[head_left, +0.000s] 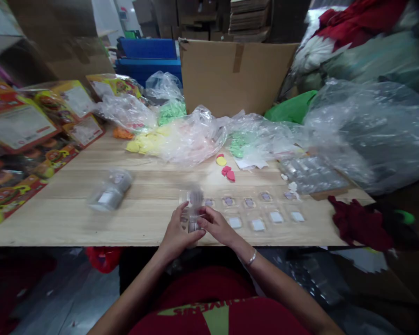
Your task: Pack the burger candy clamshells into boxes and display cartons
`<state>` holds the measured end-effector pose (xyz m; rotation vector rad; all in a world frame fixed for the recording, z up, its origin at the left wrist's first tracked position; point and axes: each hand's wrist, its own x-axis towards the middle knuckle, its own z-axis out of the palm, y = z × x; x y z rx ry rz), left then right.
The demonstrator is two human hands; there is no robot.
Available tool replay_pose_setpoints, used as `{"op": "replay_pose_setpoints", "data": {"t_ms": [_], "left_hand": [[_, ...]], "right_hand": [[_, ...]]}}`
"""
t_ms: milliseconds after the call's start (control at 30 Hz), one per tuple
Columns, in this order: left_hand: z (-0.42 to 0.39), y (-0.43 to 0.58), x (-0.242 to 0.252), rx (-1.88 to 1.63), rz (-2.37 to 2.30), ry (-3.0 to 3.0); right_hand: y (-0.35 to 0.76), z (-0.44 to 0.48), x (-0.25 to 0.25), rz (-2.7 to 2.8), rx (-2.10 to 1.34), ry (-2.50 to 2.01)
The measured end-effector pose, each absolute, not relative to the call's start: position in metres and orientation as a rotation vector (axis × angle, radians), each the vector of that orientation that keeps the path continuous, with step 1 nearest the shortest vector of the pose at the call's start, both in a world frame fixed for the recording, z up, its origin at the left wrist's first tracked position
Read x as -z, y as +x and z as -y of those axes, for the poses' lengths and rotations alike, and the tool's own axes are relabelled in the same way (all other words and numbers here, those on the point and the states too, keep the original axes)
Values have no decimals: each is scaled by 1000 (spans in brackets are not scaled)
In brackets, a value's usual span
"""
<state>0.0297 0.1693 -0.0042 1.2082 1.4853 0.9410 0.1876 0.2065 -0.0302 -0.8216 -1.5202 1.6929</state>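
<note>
Near the front edge of the table, my left hand [178, 235] closes around a stack of small transparent plastic cases [195, 199], whose upper part is smeared by motion. From the other side, the bent fingers of my right hand [216, 225] grip the same stack low down. Just to the right lie rows of open plastic blister cases [257, 225], the nearer halves with pale square inserts and the farther ones with small greyish pieces. To the left a blurred bundle of similar plastic cases [108, 196] lies on the wooden table [66, 221].
Bags of yellow pieces [145, 142] and green pieces [240, 142] line the back, before a cardboard box [226, 77]. Printed toy packages [19, 123] crowd the left. At right are a plastic tray [310, 172] and dark red cloth [359, 221]. Pink pieces [228, 173] lie mid-table.
</note>
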Motion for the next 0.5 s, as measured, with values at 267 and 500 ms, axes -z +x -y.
{"op": "replay_pose_setpoints", "data": {"t_ms": [267, 500], "left_hand": [[-165, -31, 5, -1184, -1364, 810], [-168, -63, 28, -1083, -1566, 958]], "right_hand": [[142, -216, 43, 1668, -1304, -1283], [94, -221, 50, 1552, -1525, -1160]]}}
